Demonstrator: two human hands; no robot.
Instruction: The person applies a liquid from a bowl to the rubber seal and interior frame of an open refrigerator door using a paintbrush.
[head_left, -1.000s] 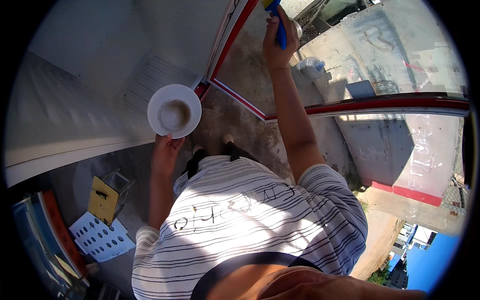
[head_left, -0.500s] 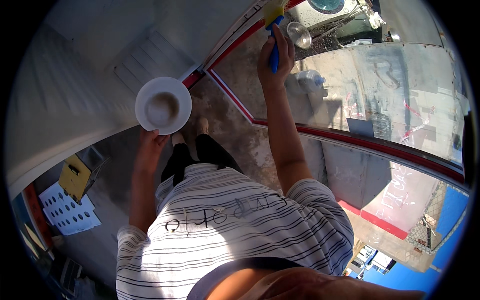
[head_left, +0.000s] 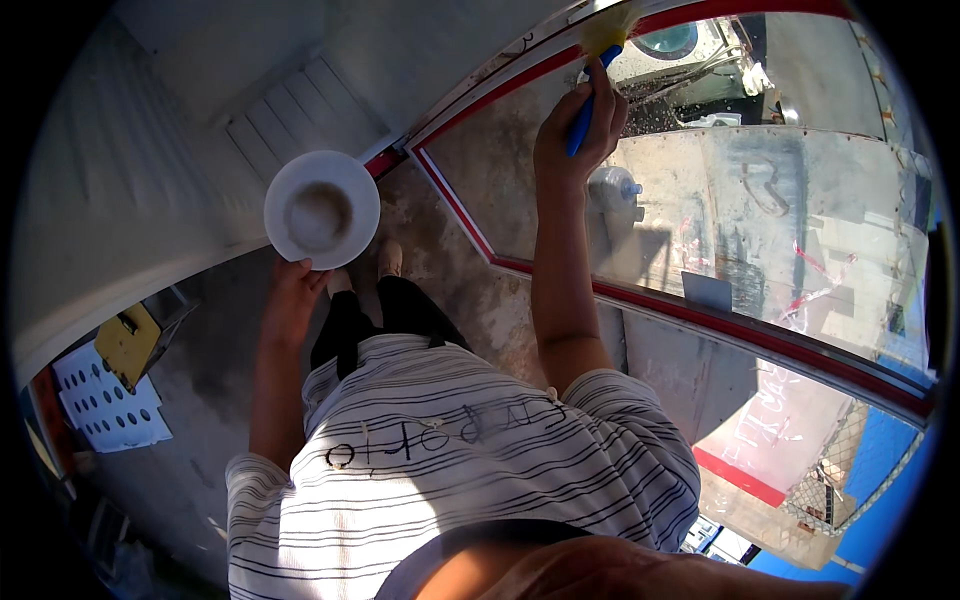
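My left hand (head_left: 293, 292) grips the near rim of a round white bowl (head_left: 276, 203), held out at waist height. A cloudy grey-brown patch, seemingly liquid, shows at the bowl's bottom. Farther up and to the right, my right hand (head_left: 582, 128) is wrapped around the blue handle of a brush (head_left: 584, 115). The brush's yellowish bristles are blurred and lie at the upper edge of a red-framed glass pane (head_left: 530, 105). Water drops dot the glass beside the hand.
A clear plastic jug (head_left: 611, 188) shows through the glass. The red frame rail (head_left: 760, 330) runs along the right. At the left are a yellow clipboard-like board (head_left: 127, 345) and a white panel with dark oval holes (head_left: 112, 405). White slatted panelling (head_left: 300, 110) stands beyond the bowl.
My right hand has moved right with the brush along the pane's upper edge. A round clear object beside the hand no longer shows. My left hand and the bowl have barely shifted.
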